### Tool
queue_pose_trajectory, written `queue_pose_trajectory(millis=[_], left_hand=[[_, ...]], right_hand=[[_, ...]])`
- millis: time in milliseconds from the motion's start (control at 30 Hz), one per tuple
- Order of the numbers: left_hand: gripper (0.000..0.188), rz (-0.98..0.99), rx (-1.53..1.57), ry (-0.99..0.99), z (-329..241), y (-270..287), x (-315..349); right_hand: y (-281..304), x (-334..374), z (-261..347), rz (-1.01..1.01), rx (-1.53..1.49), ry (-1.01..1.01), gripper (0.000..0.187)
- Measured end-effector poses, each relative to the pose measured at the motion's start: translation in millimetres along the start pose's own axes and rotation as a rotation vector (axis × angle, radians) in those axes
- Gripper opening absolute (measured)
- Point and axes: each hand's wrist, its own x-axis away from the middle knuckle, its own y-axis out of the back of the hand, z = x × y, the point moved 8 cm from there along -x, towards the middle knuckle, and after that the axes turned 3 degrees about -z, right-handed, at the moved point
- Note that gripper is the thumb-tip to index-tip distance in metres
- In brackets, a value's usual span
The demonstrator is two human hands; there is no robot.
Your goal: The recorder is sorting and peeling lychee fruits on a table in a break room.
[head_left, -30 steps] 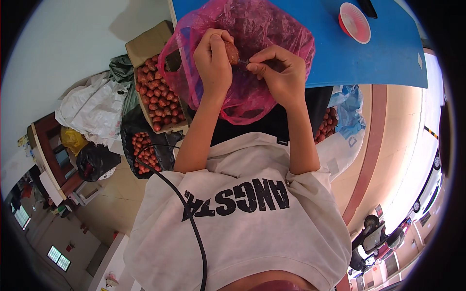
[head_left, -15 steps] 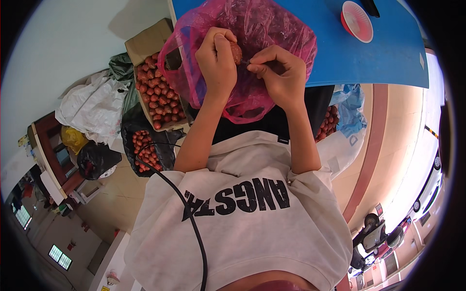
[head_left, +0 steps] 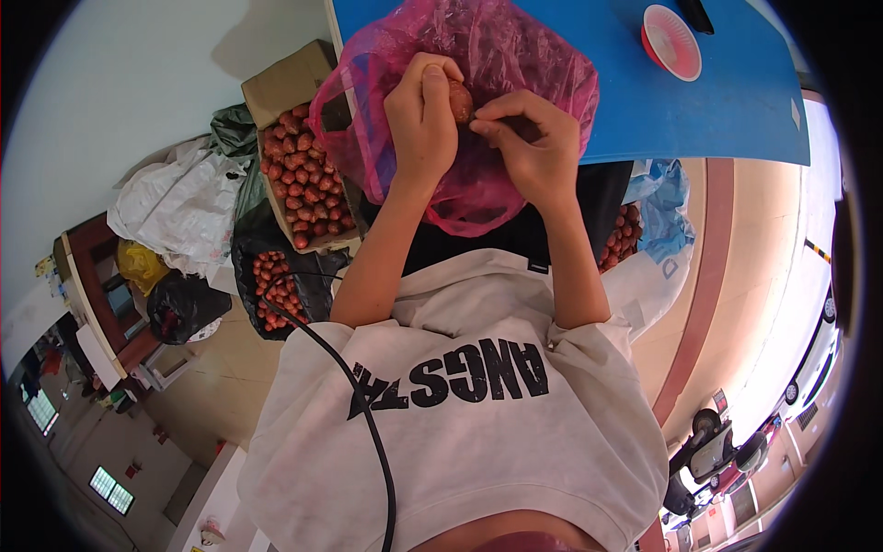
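My left hand (head_left: 419,120) is closed round a reddish-brown, roundish ball (head_left: 461,103), about egg-sized, with a speckled surface. Its exact kind does not show. Thumb and index finger of my right hand (head_left: 535,143) pinch together right at the ball's right side; whatever is between them is too small to make out. Both hands are over a translucent pink plastic bag (head_left: 543,60), which lies spread at the table's near edge and hangs over it. The inside of the bag is hard to see.
On the blue table (head_left: 708,120) stand a red-and-white bowl (head_left: 672,43) and a dark object (head_left: 697,14). At left, a cardboard box (head_left: 280,92) and a black bag (head_left: 248,241) hold many similar balls. More reddish balls (head_left: 624,235) sit at right. A black cable (head_left: 368,423) crosses my shirt.
Both hands stay over the pink bag. My left hand and the ball have shifted slightly right and down, so the ball is closer to the right fingertips.
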Motion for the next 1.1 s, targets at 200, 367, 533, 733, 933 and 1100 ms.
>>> queue_pose_trajectory(millis=[200, 367, 533, 733, 933, 1100], left_hand=[[0.030, -0.121, 0.367, 0.084, -42, 55, -12], [0.034, -0.242, 0.582, 0.002, -34, 136, -26], [0.029, -0.182, 0.465, 0.163, 20, 137, -16], [0.015, 0.005, -0.175, 0.111, 16, 117, 2], [0.026, 0.063, -0.536, -0.146, 4, 89, 8], [0.029, 0.043, -0.568, -0.101, 4, 91, 13]], right_hand=[[87, 53, 20, -0.314, 0.025, -0.057, 0.015], [211, 130, -22, -0.521, 0.492, -0.238, 0.011], [301, 218, -106, -0.477, 1.016, -0.655, 0.013], [275, 203, -123, -0.406, 1.182, -0.499, 0.016], [46, 58, 11, -0.197, 0.647, -0.054, 0.016], [-93, 33, 35, 0.387, 0.849, 0.493, 0.020]])
